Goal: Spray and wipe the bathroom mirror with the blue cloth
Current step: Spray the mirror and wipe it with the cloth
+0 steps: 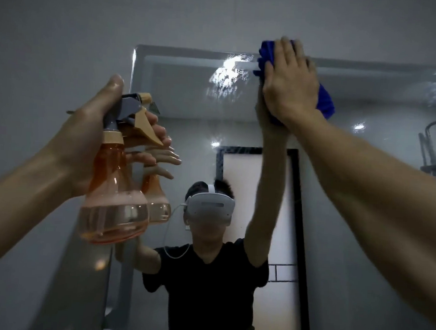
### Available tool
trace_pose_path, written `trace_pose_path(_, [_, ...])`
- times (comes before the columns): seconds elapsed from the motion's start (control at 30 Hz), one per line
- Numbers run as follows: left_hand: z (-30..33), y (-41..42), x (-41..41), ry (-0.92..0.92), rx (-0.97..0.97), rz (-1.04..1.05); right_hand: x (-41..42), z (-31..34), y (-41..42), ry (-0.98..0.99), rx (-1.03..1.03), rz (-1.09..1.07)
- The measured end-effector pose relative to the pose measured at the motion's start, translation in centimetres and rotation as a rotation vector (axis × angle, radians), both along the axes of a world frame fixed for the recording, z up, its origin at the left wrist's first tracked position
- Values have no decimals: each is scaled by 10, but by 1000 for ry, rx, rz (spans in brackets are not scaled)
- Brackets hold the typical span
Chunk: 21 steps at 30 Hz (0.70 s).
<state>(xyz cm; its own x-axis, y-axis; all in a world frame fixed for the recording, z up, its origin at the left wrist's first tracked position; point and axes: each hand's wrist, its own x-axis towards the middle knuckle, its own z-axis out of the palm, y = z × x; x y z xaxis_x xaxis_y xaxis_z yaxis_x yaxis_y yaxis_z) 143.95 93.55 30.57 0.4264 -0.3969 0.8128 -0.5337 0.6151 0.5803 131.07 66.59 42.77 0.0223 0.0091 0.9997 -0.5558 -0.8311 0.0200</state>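
Observation:
The bathroom mirror [366, 138] fills the wall ahead, its top edge high in the view. My right hand [289, 82] presses the blue cloth [325, 102] flat against the glass at the mirror's top edge. A wet streaky patch [228, 75] glistens on the glass just left of the cloth. My left hand [86, 136] grips an orange see-through spray bottle [114, 196] with a grey and tan trigger head, held upright close to the mirror's left edge. The bottle is partly filled with liquid. The mirror reflects both arms and the bottle.
A grey tiled wall [53, 40] surrounds the mirror on the left and above. The reflection shows a person in a black shirt with a headset, a dark-framed door [297, 220] behind, and a metal rack [434, 152] at the right.

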Motion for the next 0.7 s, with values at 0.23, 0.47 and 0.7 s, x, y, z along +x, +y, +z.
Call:
trace_pose_path(0.23, [-5,15,4,-14,-14,97,71,-85,81,291,-363,2])
trace_pose_path(0.47, [-12,19,10,42,-2,84,22,-161,16,447,-590,1])
trace_pose_path(0.7, [-16,27,12,70,44,68,-29,-56,-27,159,-197,-25])
